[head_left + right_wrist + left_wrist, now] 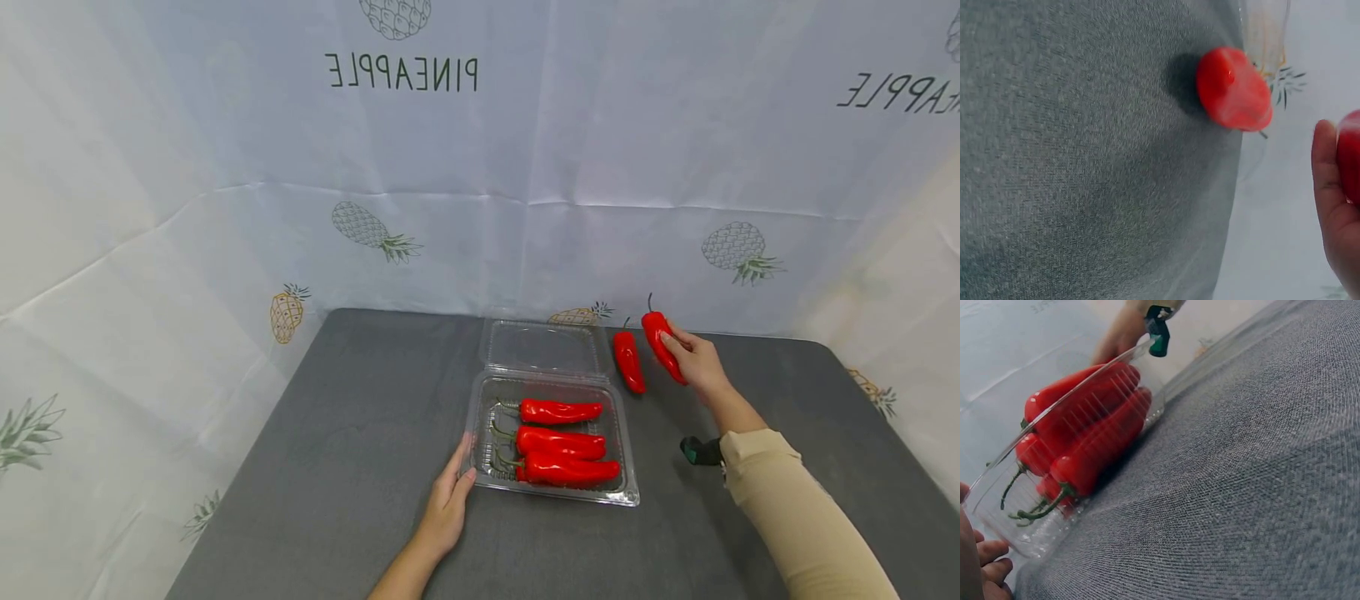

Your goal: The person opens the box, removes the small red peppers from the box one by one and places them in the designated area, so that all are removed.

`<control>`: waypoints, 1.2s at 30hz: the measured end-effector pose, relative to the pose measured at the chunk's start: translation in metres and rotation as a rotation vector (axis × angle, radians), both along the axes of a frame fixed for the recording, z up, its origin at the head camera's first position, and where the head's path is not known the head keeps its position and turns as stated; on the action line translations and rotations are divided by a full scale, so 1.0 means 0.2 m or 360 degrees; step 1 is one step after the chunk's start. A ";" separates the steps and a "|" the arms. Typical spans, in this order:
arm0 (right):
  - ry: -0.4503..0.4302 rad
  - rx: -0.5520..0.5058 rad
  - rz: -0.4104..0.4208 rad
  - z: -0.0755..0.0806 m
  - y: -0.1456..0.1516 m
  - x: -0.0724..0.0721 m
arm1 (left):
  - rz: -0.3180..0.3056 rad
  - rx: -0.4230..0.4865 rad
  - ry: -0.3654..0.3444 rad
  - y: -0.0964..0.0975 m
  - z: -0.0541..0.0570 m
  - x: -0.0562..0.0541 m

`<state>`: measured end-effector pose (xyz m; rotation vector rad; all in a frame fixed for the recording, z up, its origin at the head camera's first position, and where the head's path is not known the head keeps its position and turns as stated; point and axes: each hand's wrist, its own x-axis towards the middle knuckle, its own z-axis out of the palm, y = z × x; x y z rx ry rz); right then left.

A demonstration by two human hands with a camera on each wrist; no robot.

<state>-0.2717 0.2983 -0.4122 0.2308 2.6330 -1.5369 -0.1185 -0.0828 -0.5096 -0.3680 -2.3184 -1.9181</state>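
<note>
Several long red peppers with green stems point(558, 442) lie side by side in a clear plastic clamshell container point(628, 479), stems to the left. My left hand point(442, 515) grips the container's left edge, thumb by the rim and the other fingers against the outside wall. In the left wrist view, the peppers point(1094, 444) show through the clear wall. My right hand point(699, 364) holds another red pepper point(655, 329) above the table's back right, its stem pointing away. Just left of it, one more red pepper point(628, 364) lies on the table beside the container.
The container's clear lid point(543, 346) is folded back flat toward the table's far edge. A dark grey cloth covers the table point(360, 400). White pineapple-print sheeting point(480, 150) hangs behind and at the sides. A dark green strap end point(699, 451) sticks out at the right sleeve.
</note>
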 end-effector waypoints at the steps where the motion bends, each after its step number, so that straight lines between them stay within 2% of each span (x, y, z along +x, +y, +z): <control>1: 0.0009 0.0007 -0.0036 0.00 0.00 0.00 | -0.0001 0.0000 -0.0001 0.00 0.00 0.00; 6: 0.0037 0.0055 -0.0190 -0.03 0.03 -0.02 | -0.0007 -0.0006 -0.0001 0.00 -0.01 0.00; 15: 0.0074 0.0180 -0.0324 -0.08 0.05 -0.06 | -0.0003 -0.0015 0.0076 0.00 -0.01 -0.01; 21: 0.0054 0.0374 -0.0322 -0.13 0.05 -0.09 | -0.0004 -0.0017 0.0038 0.00 -0.02 0.00; 26: 0.0034 0.0415 -0.0351 -0.17 0.05 -0.11 | 0.0006 -0.0030 0.0035 0.00 -0.02 0.00; 31: -0.0026 0.0501 -0.0316 -0.19 0.06 -0.14 | 0.0014 -0.0028 0.0048 0.00 -0.02 0.00; 36: -0.0029 0.0603 -0.0302 -0.22 0.04 -0.15 | 0.0004 -0.0013 0.0076 0.00 -0.02 0.00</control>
